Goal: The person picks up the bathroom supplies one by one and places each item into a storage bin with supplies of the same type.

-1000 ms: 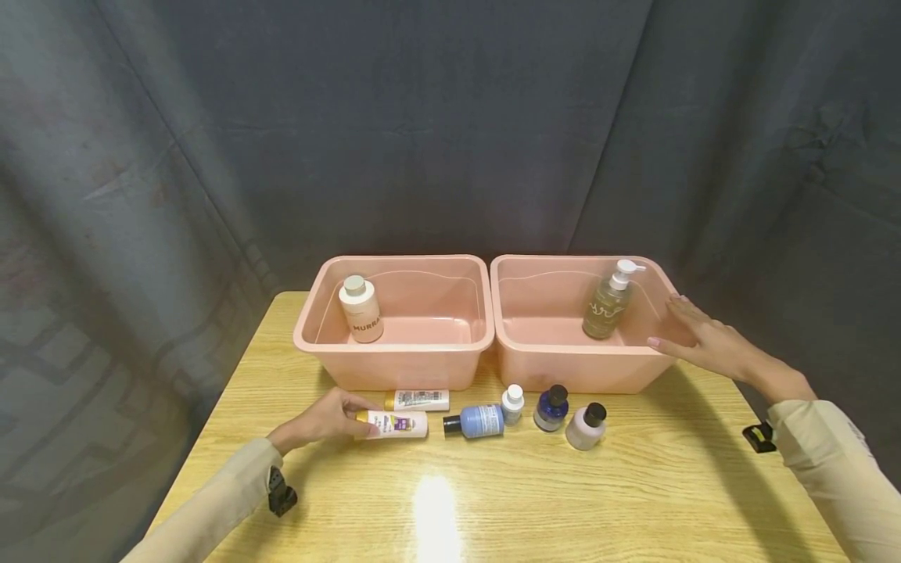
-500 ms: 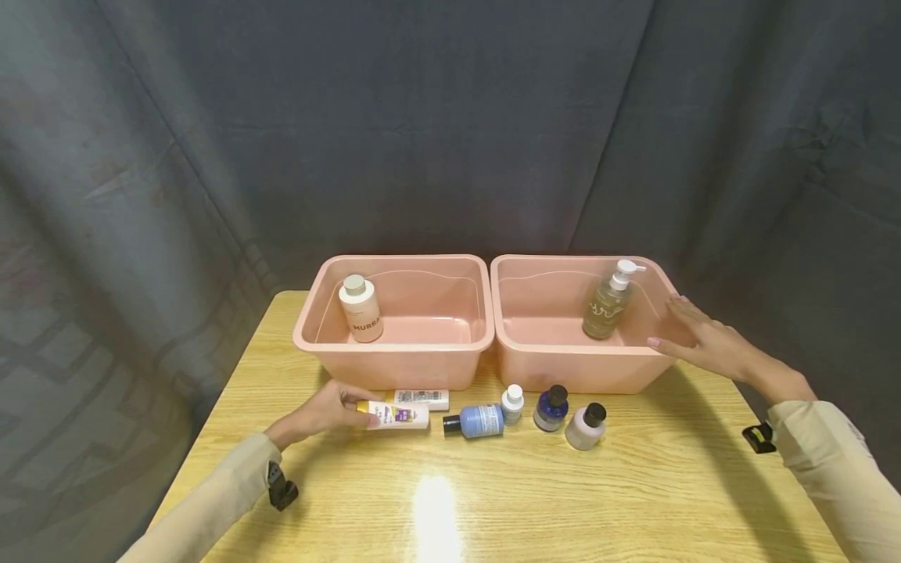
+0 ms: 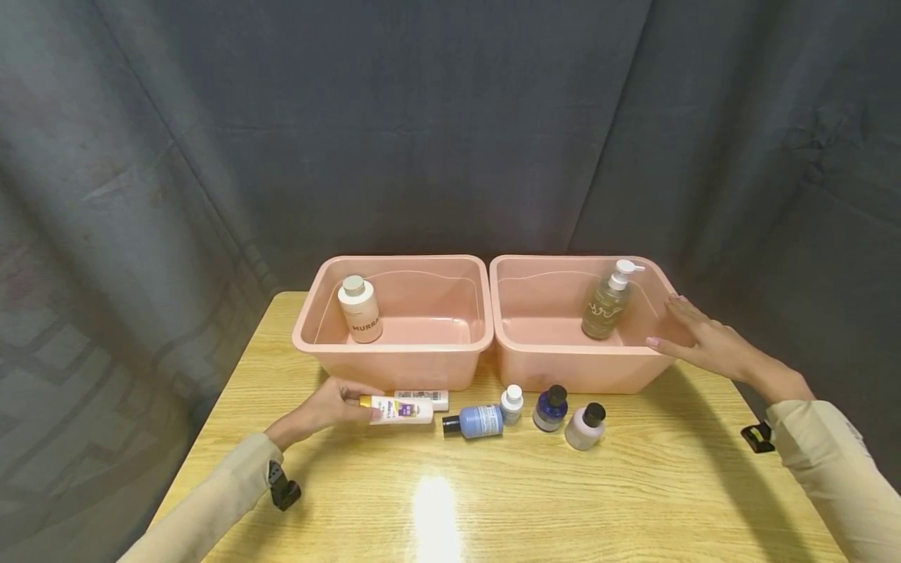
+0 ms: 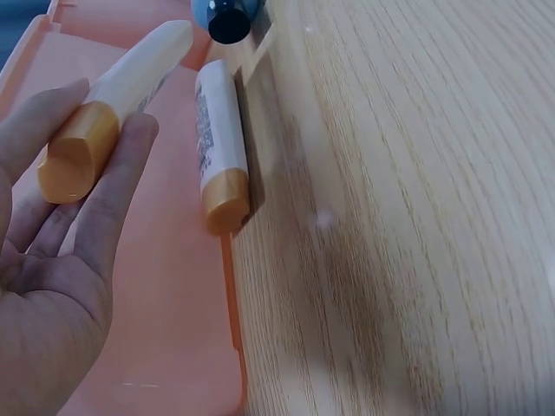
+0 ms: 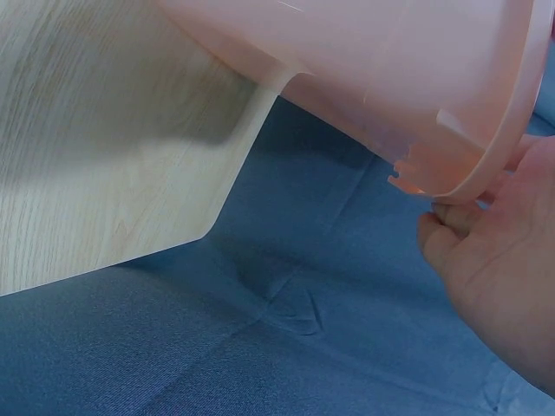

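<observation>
My left hand [image 3: 338,410] pinches a white tube [image 3: 401,410] by its yellow cap end. In the left wrist view the tube [image 4: 143,65] is lifted and tilted, with thumb and fingers on either side of the cap. A second white tube [image 3: 425,399] lies behind it, against the front of the left pink bin [image 3: 394,367]. At the far right my right hand [image 3: 711,340] grips the rim of the right pink bin [image 3: 563,369]; in the right wrist view its fingers [image 5: 442,238] curl beneath the lip.
A blue bottle [image 3: 481,421] lies on its side. Beside it stand a small white-capped bottle [image 3: 512,404], a dark blue bottle [image 3: 551,409] and a pale pink bottle [image 3: 585,428]. The left bin holds a white bottle [image 3: 361,313], the right bin a pump bottle [image 3: 605,306].
My left hand has raised the tube off the table and brought it slightly toward the left bin and to the right. The right hand has kept its place.
</observation>
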Demonstrator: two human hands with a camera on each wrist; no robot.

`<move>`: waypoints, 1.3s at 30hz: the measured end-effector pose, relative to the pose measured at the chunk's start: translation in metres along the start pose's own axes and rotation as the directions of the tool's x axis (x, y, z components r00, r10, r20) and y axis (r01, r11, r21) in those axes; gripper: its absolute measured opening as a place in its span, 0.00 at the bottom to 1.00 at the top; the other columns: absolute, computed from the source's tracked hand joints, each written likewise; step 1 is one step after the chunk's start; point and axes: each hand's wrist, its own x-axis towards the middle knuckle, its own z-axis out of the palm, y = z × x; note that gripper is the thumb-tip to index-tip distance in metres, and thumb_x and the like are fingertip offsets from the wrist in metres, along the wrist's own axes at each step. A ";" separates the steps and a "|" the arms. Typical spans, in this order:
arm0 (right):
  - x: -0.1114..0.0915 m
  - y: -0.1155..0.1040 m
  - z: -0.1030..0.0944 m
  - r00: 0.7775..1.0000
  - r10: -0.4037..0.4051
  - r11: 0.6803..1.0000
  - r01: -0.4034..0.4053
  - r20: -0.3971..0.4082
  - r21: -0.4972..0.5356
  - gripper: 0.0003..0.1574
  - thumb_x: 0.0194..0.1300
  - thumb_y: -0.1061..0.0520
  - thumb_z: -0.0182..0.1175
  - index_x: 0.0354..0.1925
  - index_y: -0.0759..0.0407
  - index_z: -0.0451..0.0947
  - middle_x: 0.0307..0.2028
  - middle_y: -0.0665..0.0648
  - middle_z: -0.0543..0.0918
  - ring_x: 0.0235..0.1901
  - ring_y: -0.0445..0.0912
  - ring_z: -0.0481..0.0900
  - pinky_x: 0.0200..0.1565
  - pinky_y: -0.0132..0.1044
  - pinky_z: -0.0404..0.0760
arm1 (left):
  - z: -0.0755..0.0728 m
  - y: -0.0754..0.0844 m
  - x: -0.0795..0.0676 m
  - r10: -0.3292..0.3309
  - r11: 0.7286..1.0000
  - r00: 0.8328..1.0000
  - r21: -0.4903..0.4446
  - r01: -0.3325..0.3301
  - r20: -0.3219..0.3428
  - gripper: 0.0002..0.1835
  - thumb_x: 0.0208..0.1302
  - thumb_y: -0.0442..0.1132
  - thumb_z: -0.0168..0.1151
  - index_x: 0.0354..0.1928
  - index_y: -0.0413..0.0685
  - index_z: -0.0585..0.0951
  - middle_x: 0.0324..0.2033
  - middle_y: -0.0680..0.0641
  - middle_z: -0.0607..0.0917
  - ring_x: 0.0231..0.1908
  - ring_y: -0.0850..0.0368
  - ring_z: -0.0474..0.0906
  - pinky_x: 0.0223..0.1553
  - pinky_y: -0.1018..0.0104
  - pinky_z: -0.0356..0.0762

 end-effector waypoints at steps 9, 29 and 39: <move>0.000 0.000 0.000 1.000 -0.009 1.000 0.009 -0.005 0.003 0.61 0.69 0.35 0.57 0.78 0.61 0.34 0.76 0.70 0.34 0.71 0.74 0.37 0.59 0.80 0.46 | 0.001 0.003 0.000 -0.007 1.000 0.999 -0.016 0.007 -0.033 0.22 0.60 0.35 0.70 0.54 0.29 0.81 0.40 0.38 0.88 0.36 0.56 0.84 0.38 0.64 0.83; 0.000 0.001 -0.001 1.000 -0.019 1.000 0.019 -0.007 -0.002 0.61 0.69 0.35 0.57 0.78 0.62 0.34 0.76 0.71 0.35 0.70 0.76 0.39 0.58 0.80 0.46 | 0.002 0.011 0.003 -0.018 0.999 0.999 -0.044 0.016 -0.045 0.22 0.60 0.38 0.71 0.55 0.34 0.82 0.40 0.42 0.88 0.38 0.55 0.84 0.43 0.56 0.83; 0.000 0.001 -0.001 1.000 -0.012 1.000 0.012 -0.009 -0.007 0.61 0.69 0.35 0.57 0.78 0.61 0.34 0.76 0.70 0.34 0.71 0.74 0.38 0.59 0.80 0.47 | 0.003 0.016 0.006 -0.004 0.999 0.999 -0.037 0.003 -0.040 0.22 0.61 0.38 0.70 0.55 0.34 0.81 0.41 0.42 0.88 0.40 0.54 0.83 0.44 0.63 0.81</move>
